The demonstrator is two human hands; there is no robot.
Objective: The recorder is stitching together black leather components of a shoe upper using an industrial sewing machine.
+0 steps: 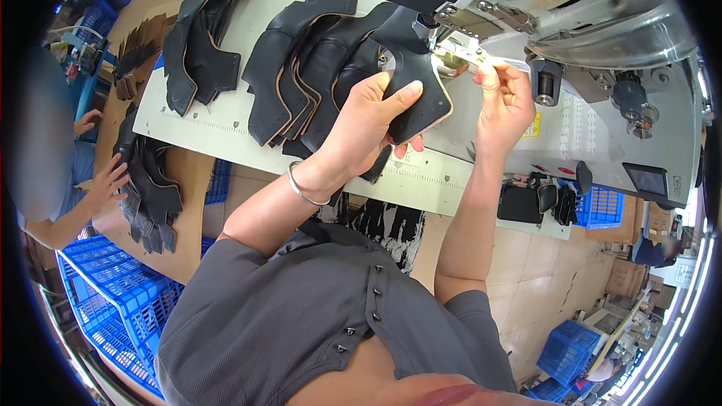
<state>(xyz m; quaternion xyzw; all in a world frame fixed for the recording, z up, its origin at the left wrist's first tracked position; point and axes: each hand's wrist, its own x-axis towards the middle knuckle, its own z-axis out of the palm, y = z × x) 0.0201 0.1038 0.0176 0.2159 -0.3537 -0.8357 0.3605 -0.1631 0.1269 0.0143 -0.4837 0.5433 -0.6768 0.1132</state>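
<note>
My left hand (pixel 362 126) grips a black leather shoe-upper piece (pixel 423 96), thumb on top and fingers underneath. The piece's far end lies under the working head of a sewing-type machine (pixel 602 49). Close by, my right hand (pixel 505 105) is raised with thumb and forefinger pinched together beside a brightly lit metal part (pixel 460 49). Whatever is between those fingertips is too small and glaring to make out. Left of the held piece, several similar black pieces (pixel 301 60) overlap on the white table (pixel 203 131), partly hidden by my left hand.
Another stack of black pieces (pixel 207 37) lies at the table's far left. A co-worker's hands (pixel 105 184) touch more black pieces (pixel 154 195) on a brown board. Blue crates (pixel 113 293) stand at lower left. A black tray (pixel 520 203) sits right of my right forearm.
</note>
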